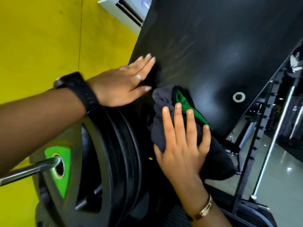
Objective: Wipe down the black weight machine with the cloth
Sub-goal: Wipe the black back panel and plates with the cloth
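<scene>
The black weight machine shows a broad flat black panel (213,46) slanting across the upper right, with faint smear marks on it. My right hand (182,145) presses a bunched dark grey cloth (162,115) with a green patch against the panel's lower edge, fingers spread and fairly straight. My left hand (124,82), with a black watch on the wrist and rings on the fingers, rests flat on the panel's left edge just above the cloth.
Several black weight plates (101,161) with a green hub sit on a chrome bar (29,171) at lower left, right under my left forearm. A yellow wall (49,38) fills the left. A silver bolt washer (238,96) sits on the panel; metal frame rails (270,128) run at right.
</scene>
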`<state>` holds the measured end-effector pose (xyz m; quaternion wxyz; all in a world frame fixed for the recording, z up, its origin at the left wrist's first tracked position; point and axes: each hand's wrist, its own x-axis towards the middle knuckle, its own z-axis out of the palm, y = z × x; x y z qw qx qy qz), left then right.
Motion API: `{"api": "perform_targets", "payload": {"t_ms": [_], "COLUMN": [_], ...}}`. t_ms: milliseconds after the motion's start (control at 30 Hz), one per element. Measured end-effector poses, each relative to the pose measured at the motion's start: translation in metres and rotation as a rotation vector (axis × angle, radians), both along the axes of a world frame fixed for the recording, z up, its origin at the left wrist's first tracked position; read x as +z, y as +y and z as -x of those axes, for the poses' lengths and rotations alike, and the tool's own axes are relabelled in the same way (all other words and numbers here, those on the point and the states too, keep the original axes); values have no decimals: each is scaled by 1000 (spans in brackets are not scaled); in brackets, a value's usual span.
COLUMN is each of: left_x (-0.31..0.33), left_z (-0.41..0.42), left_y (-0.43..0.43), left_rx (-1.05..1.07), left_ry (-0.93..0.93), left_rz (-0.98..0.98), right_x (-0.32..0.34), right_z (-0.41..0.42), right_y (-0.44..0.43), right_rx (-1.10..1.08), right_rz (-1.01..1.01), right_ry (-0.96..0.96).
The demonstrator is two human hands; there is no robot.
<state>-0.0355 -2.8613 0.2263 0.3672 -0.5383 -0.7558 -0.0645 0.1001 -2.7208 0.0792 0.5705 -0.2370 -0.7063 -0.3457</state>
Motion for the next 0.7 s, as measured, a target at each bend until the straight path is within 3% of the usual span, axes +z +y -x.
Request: {"api": "perform_targets", "payload": {"t_ms": [133,267,400,700], "left_x": [-43,-70,-83,-126], "left_z": [-27,-48,-60,-75], "left_y": [-30,-22,-16,-6], "left_rx": [364,651,687,572], "left_ry": [-166,-134,-125,0], "left_rz": [30,6,-157,-286], "right_x": [21,64,91,23], "right_z": [8,29,54,19], "right_y": [-10,-18,-19,-7], "right_rx": [34,124,140,235], "right_rz": [16,-29,-112,-109], "right_ry": [-67,-242,-435,-344]}}
